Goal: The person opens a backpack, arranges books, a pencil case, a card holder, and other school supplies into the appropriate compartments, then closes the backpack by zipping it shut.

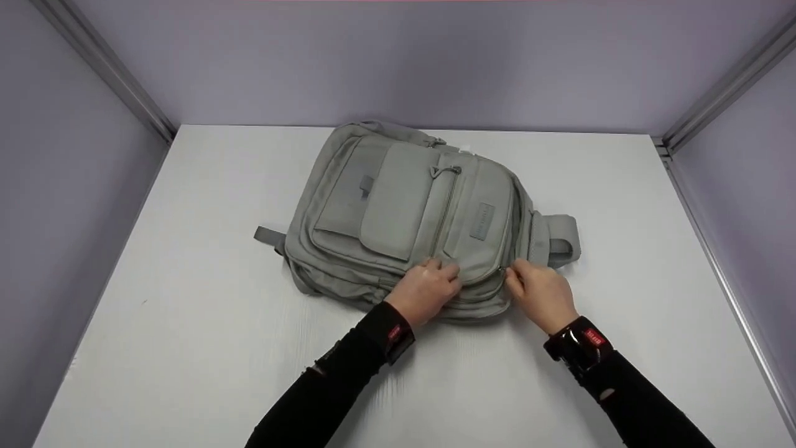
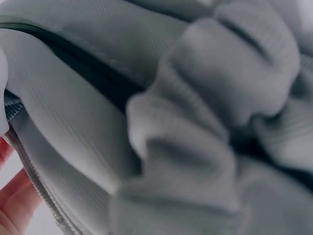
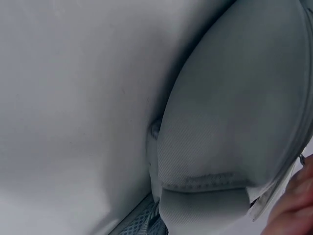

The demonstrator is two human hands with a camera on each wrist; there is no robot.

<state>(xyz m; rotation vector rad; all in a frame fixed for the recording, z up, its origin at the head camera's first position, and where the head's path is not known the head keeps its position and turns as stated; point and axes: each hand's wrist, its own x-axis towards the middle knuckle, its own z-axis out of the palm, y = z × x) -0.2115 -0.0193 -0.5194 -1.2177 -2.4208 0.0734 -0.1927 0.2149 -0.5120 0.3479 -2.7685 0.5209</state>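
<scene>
A grey backpack lies flat, front side up, in the middle of the white worktop, its top end pointing right and a little near. Both hands work at its near edge.

The left hand rests on the near rim, fingers curled over the fabric and gripping it beside a zip line. The right hand sits just right of it, the two hands close but apart; its fingertips are drawn together and pinch something small at the zip on the near right corner, probably the zip pull, though it is too small to tell for sure.

A strap sticks out at the right end of the backpack, just far of the right hand, and a short tab pokes out at the left end. The left wrist view shows bunched grey fabric with an open dark zip gap, blurred. Purple walls close in the worktop on the left, far and right sides.
</scene>
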